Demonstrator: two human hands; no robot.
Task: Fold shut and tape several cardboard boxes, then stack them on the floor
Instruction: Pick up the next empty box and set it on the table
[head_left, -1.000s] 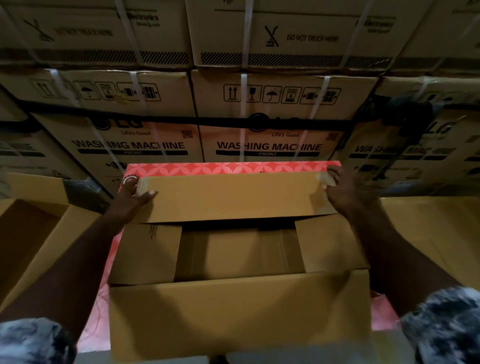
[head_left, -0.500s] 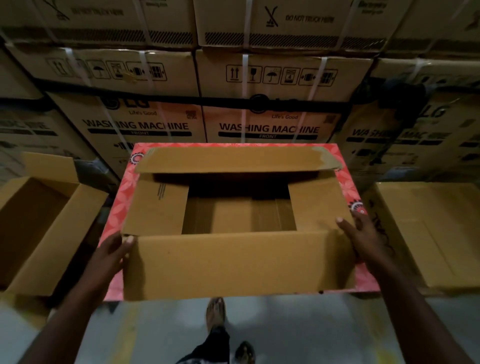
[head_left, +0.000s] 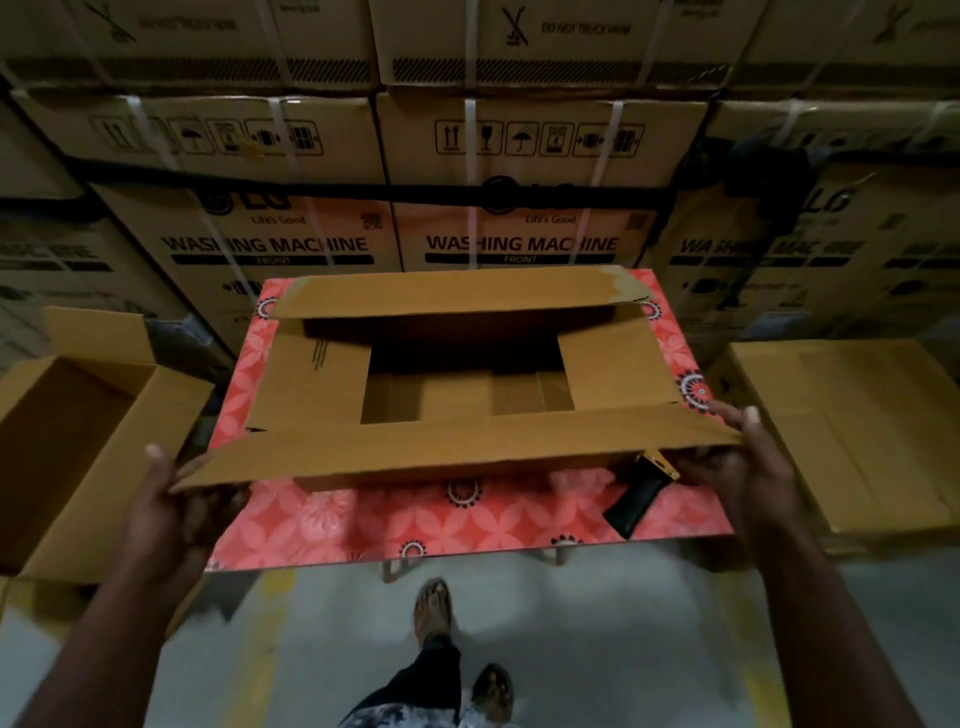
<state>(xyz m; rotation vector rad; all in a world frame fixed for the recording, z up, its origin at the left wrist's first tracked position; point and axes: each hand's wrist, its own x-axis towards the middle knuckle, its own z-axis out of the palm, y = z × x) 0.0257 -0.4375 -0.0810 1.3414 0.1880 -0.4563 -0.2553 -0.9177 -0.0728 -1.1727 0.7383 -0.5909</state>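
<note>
A brown cardboard box (head_left: 447, 447) sits on a small table with a red flowered top (head_left: 405, 525). Its two short end flaps lie folded in, and the middle still gapes open and dark. The far long flap leans inward over the back. The near long flap is tipped up and inward over the opening. My left hand (head_left: 171, 499) grips the left end of that near flap. My right hand (head_left: 748, 457) grips its right end, thumb on top.
A black tape dispenser (head_left: 636, 493) lies on the table under the flap's right end. An open box (head_left: 78, 447) stands at the left, another box (head_left: 852, 431) at the right. Strapped washing machine cartons (head_left: 519, 228) wall the back. My feet (head_left: 436, 608) stand on the grey floor.
My hands left the far flap and came to the near side. The near flap, hanging down the front before, is now lifted and tipped over the opening. The view pulled back.
</note>
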